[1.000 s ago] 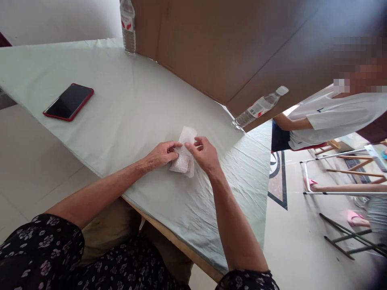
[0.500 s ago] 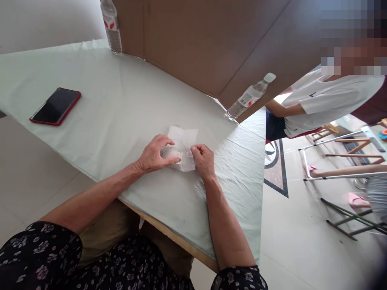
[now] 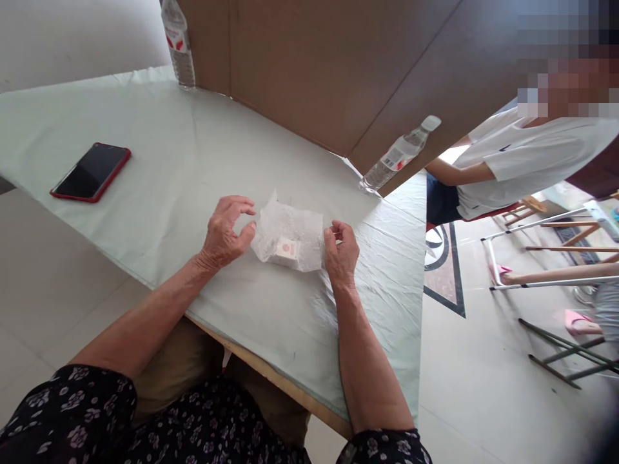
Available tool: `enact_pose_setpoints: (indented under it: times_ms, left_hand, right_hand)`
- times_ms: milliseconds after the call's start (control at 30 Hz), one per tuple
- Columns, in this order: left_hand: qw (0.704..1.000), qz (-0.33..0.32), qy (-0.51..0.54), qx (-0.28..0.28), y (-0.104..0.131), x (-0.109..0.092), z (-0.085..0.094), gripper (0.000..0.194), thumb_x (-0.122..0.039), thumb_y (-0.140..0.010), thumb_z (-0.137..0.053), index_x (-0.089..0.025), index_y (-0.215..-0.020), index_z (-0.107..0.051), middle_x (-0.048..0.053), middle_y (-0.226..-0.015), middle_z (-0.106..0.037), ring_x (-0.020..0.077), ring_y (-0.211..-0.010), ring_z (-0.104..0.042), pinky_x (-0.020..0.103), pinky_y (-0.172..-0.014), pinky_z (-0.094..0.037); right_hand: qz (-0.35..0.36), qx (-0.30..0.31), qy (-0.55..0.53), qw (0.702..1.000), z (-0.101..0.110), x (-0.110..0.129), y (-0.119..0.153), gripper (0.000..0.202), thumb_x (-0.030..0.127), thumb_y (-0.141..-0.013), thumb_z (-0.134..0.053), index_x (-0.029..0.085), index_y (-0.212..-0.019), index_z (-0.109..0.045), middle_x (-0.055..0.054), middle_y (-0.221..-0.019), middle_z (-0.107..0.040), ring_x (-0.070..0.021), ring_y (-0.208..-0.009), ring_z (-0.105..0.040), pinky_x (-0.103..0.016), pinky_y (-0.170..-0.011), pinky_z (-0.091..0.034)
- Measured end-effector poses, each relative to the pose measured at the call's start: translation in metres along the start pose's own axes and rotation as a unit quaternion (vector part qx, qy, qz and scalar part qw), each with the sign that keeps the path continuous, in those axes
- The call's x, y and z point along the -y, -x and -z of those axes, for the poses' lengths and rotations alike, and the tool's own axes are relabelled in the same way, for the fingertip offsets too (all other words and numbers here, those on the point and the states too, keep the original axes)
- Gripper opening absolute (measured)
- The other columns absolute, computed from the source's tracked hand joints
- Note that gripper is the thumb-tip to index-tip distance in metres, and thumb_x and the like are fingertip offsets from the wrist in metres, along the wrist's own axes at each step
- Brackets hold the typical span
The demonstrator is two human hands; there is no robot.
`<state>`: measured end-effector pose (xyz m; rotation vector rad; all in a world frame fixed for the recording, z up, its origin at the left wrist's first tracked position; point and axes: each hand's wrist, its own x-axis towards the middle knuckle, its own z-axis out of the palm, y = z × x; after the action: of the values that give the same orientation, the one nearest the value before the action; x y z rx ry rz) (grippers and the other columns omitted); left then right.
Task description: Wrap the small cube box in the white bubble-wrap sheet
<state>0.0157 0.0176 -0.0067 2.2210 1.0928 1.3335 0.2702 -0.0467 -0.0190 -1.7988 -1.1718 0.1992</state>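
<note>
A small white box (image 3: 289,250) with a reddish print on top sits on a spread sheet of clear bubble wrap (image 3: 294,222), close to its near edge. To the left of the sheet, my left hand (image 3: 226,231) is open, thumb and fingers apart, with the fingertips near the wrap's edge. Beside the right edge of the sheet is my right hand (image 3: 342,254), its fingers loosely bent and thumb apart from them. I see nothing held in either hand.
A red-cased phone (image 3: 91,173) lies on the pale tablecloth (image 3: 159,225) at left. A tall brown cardboard panel (image 3: 309,71) stands behind, with one clear water bottle (image 3: 180,48) and another bottle (image 3: 399,156) against it. A person in a white shirt (image 3: 536,154) sits at right.
The bubble wrap, folded up between my hands before, now lies spread out with the white box showing on it. My left hand has moved left and my right hand slightly right, off the wrap.
</note>
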Motion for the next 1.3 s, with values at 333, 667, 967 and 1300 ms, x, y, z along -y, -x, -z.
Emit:
enact_pose_setpoints:
  times_ms: [333,667,967,1300]
  left_hand:
    - [0.968,0.079,0.096,0.218,0.001,-0.003,0.003,0.069,-0.055,-0.095,-0.046,-0.016,-0.152,-0.042,0.009,-0.107,-0.073,0.0232,-0.097,-0.065,0.041,-0.102,-0.043]
    - [0.944,0.082,0.036,0.317,-0.002,0.007,0.011,0.037,-0.049,-0.088,-0.057,-0.021,-0.1,-0.078,0.0,-0.062,-0.062,0.018,-0.062,-0.059,0.033,-0.073,-0.045]
    - [0.932,-0.046,-0.092,0.347,0.01,0.017,0.001,0.067,-0.062,-0.07,-0.075,-0.027,-0.127,-0.067,0.012,-0.146,-0.054,0.0378,-0.14,-0.042,0.05,-0.117,-0.027]
    - [0.91,-0.034,-0.13,0.393,0.01,0.018,-0.001,0.078,-0.064,-0.077,-0.069,-0.023,-0.141,-0.055,0.016,-0.16,-0.039,0.0391,-0.15,-0.028,0.054,-0.121,-0.017]
  right_hand:
    - [-0.002,0.208,-0.135,0.969,0.021,0.04,0.013,0.042,0.054,-0.094,-0.053,0.02,-0.114,-0.068,-0.004,-0.089,-0.076,-0.0194,-0.089,-0.069,-0.037,-0.09,-0.052]
    - [0.051,0.527,-0.035,0.847,0.061,0.048,0.06,0.026,0.042,-0.092,-0.064,0.025,-0.107,-0.076,0.0,-0.079,-0.076,-0.016,-0.068,-0.067,-0.029,-0.065,-0.053]
    - [0.154,0.277,0.06,0.947,0.004,0.032,0.038,0.059,0.033,-0.078,-0.073,0.022,-0.135,-0.06,-0.014,-0.14,-0.064,-0.0311,-0.126,-0.06,-0.049,-0.104,-0.048]
    - [-0.037,-0.009,0.122,0.992,0.061,-0.044,0.02,0.065,0.047,-0.073,-0.066,0.017,-0.131,-0.058,-0.017,-0.123,-0.07,-0.0343,-0.11,-0.064,-0.058,-0.099,-0.047]
